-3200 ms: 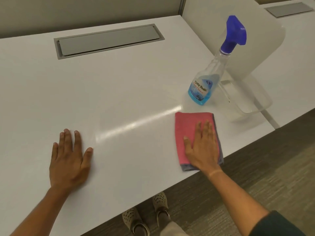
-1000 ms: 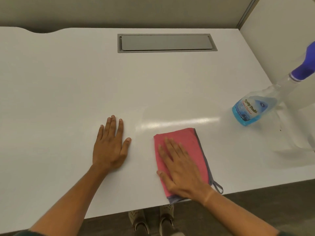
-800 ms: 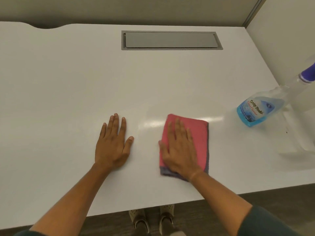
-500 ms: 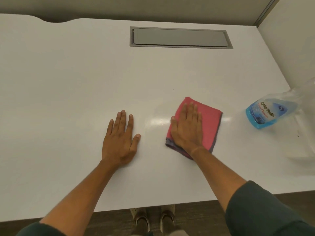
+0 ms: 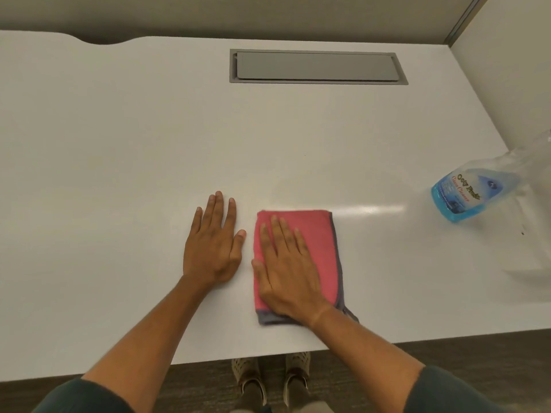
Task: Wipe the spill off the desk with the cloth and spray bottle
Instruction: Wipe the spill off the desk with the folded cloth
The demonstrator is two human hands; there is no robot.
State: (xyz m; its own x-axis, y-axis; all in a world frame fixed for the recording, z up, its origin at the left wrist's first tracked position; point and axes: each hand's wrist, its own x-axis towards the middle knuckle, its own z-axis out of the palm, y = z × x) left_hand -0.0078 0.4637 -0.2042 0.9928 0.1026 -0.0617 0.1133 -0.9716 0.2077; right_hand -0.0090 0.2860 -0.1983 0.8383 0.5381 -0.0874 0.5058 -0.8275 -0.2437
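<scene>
Since half a second ago, the right hand (image 5: 287, 269) has been dragging the pink cloth (image 5: 323, 239) back toward the near edge and to the left, so that it is now lying just beside the left hand (image 5: 213, 248), squared up rather than turned at an angle. That right hand is lying flat with fingers straight and slightly spread, pressing the folded cloth down rather than gripping it, probably so the whole palm is pushing the fabric against the white desk (image 5: 119, 144). Its grey hem and a small loop are showing at the near right corner. The left hand is also resting palm-down with straight fingers, holding nothing, seemingly bracing the person as they lean over. Well apart to the right, the glass cleaner spray bottle (image 5: 465, 195) is standing untouched, partly cut off by the frame edge. No spill is showing clearly; only a glossy streak is reflecting beside the cloth. Further back, a grey cable hatch (image 5: 316, 67) is sitting flush in the desktop.
</scene>
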